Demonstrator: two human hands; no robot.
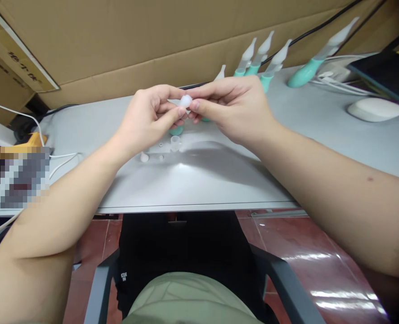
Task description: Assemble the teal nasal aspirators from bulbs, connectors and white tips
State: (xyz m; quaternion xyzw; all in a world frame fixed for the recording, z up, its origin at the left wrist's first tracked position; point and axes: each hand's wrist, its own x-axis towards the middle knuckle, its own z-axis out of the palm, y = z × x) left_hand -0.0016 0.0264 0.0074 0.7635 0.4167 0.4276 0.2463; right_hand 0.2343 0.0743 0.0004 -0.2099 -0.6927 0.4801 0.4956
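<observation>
The fingers of the left hand (152, 110) and the right hand (239, 103) meet over the middle of the tabletop (94, 121), both closed in a light pinch on a small white piece (186, 101), with thumbs in front and forefingers behind. The piece is held up above the tabletop; its exact shape, and whether it is one part or two pressed together, cannot be told with the fingers around it.

Just below the left fingers, part of a green bulb (176, 130) shows, the rest hidden. Nearer the person lie loose parts: a clear cup (176, 143), a white tip (144, 157), a tiny ring (160, 145) and a tiny disc (162, 158), well apart from the hands and not joined to one another.

Farther out, beyond the right hand, stand three bulb droppers (274, 66), each a green bulb, a clear middle and a long white tip. Another white nozzle (220, 72) shows partly behind that hand, and one more dropper (322, 56) leans to the right near a white cable (341, 87).

Judging by those, several droppers look complete, while the one in hand seems at an early stage: cup, tip, ring and disc are all unfitted, and the piece between the fingers is not yet seated on any bulb.
</observation>
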